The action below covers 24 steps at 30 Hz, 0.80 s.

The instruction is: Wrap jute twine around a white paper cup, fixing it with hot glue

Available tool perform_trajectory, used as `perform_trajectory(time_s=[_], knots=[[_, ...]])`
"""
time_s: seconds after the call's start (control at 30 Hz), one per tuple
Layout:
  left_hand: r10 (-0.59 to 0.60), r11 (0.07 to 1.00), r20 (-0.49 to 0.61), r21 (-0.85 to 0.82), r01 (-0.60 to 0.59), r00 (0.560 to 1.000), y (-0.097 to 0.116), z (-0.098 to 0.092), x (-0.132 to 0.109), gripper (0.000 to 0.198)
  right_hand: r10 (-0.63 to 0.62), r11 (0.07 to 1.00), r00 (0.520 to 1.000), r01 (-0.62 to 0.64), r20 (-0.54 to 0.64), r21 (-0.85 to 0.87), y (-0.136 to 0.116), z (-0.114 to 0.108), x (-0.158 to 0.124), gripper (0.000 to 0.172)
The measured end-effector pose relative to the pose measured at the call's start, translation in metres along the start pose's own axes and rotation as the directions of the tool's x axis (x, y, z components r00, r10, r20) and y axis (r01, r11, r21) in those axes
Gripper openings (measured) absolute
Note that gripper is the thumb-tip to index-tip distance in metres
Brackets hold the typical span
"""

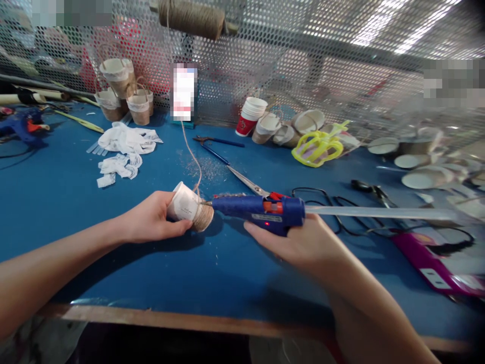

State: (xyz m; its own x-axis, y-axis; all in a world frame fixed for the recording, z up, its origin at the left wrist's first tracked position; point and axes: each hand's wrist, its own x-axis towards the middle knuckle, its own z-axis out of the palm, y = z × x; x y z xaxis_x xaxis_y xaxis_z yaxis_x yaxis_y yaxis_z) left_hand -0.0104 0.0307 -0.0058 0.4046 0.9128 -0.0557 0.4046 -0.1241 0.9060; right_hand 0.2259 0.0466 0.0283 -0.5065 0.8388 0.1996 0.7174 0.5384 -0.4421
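My left hand (pixel 159 217) is closed around a tilted paper cup (pixel 185 206), its lower part wound with brown twine (pixel 203 216). From the cup a loose strand of twine (pixel 192 154) runs up toward the spool (pixel 191 19). In my right hand (pixel 299 240) is a blue glue gun (pixel 246 208) with a small red light lit. Its nozzle points left and meets the cup's side at the twine; whether it touches I cannot tell. A long clear glue stick (pixel 379 212) sticks out of the gun's rear.
Scissors (pixel 246 179) and blue-handled pliers (pixel 220 141) lie behind the gun. Finished-looking twine cups (pixel 138 110) stand back left, with crumpled white paper (pixel 129 139) before them. Stacked cups (pixel 248 117), a yellow woven piece (pixel 318 149), black cables (pixel 337 202) and a purple box (pixel 424 263) are rightward.
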Motion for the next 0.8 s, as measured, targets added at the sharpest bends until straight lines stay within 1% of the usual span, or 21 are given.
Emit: perform_trajectory(time_s=[0.1,0.17,0.37,0.5,0.67,0.8], knots=[[0.025,1.000,0.009,0.012,-0.025,1.000,0.0002,0.0005,-0.0001,0.018,0.129,0.983,0.991,-0.133,0.043,0.127,-0.0072,0.0020,0.0028,0.028],[0.033,0.999,0.015,0.013,-0.033,0.999,0.0006,0.0006,-0.0001,0.018,0.175,0.970,0.983,-0.182,0.058,0.160,-0.0094,0.0014,0.0033,0.028],[0.016,0.999,0.010,0.038,-0.016,1.000,0.0009,0.0000,0.0002,0.019,0.131,0.964,0.986,-0.152,0.106,0.219,-0.0095,-0.0040,0.0009,0.030],[0.035,0.998,0.016,0.049,-0.035,0.999,0.0015,-0.0005,-0.0003,0.016,0.149,0.963,0.983,-0.169,0.111,0.208,-0.0102,-0.0039,0.0043,0.034],[0.037,0.998,0.024,0.048,-0.038,0.999,0.0020,-0.0008,-0.0012,0.013,0.210,0.952,0.970,-0.231,0.121,0.203,-0.0104,-0.0022,0.0061,0.035],[0.026,0.999,0.024,0.035,-0.027,0.999,0.0008,-0.0007,-0.0008,0.016,0.182,0.953,0.976,-0.206,0.123,0.221,-0.0104,-0.0038,0.0024,0.035]])
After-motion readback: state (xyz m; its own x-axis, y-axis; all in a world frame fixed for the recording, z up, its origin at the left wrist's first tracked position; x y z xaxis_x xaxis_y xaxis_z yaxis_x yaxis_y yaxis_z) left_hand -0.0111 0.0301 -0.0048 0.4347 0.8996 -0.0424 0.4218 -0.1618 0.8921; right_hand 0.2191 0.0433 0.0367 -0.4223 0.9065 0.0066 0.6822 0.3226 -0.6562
